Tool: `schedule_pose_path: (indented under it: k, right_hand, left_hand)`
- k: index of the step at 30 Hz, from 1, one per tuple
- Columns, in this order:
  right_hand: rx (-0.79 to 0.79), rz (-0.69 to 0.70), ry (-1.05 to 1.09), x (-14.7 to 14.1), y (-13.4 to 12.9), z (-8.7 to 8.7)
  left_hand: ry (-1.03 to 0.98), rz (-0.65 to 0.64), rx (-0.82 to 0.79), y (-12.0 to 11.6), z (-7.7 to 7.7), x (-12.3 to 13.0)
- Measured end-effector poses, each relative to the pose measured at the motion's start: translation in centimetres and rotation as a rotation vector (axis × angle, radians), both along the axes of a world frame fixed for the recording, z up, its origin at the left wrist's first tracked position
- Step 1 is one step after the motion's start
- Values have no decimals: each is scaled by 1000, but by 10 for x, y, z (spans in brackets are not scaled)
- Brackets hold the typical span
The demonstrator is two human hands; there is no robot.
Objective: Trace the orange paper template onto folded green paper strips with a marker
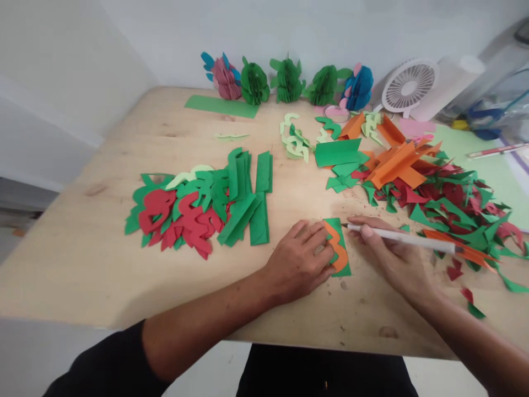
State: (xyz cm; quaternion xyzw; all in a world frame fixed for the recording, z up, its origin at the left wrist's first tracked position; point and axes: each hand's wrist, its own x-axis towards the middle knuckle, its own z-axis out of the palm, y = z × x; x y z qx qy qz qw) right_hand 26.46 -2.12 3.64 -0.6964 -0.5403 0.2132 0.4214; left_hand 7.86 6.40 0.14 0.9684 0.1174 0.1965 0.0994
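Note:
Near the front middle of the table, a green paper strip (344,269) lies under a wavy orange paper cutout (339,253). My left hand (300,259) rests palm down on their left side, its fingers bent and pressing the cutout against the strip. A white pencil (407,237) is pinched in my right hand (392,253), with its dark tip at the strip's upper right edge. The pencil's other end points to the right, over the scraps. Parts of the strip and cutout are hidden under my left fingers.
Red cutouts (194,223) and folded green strips (259,220) lie left on the wooden table (103,264). Green and red scraps (454,198) and folded orange paper (397,162) are piled right. Paper honeycomb figures (288,80) and a white fan (409,88) stand at the back.

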Motion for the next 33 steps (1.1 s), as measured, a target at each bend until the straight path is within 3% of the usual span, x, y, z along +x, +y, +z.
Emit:
schedule_pose_path:
  k: [8, 33]
  right_hand:
    - [21, -30, 148, -10, 32, -20]
    - [37, 12, -9, -7, 34, -26]
  left_hand:
    - [-17, -17, 11, 1, 1, 0]
    - [29, -24, -15, 2, 4, 0]
